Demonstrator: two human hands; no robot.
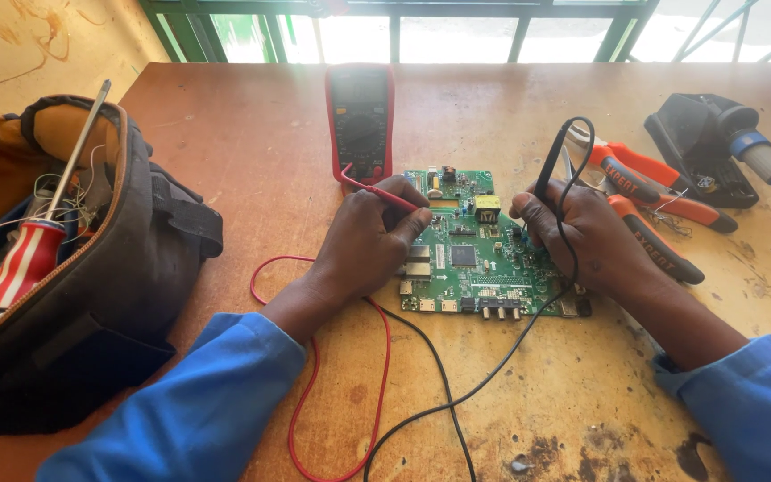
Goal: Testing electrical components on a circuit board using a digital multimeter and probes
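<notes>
A green circuit board (475,259) lies flat on the brown wooden table (252,152). My left hand (363,245) grips a red test probe (384,194) whose tip rests on the board's upper left part. On the board's right side, my right hand (591,241) holds a black test probe (549,170) pointing down at the board. A red lead (301,393) and a black lead (457,397) trail off toward the near edge. The red multimeter (360,120) lies just behind the board.
An open dark tool bag (73,268) with a red-and-white handled screwdriver (20,263) sits at the left. Orange-handled pliers (644,201) and a black stand holding a blue-handled soldering iron (765,161) lie at the right. A green-framed window runs along the far edge.
</notes>
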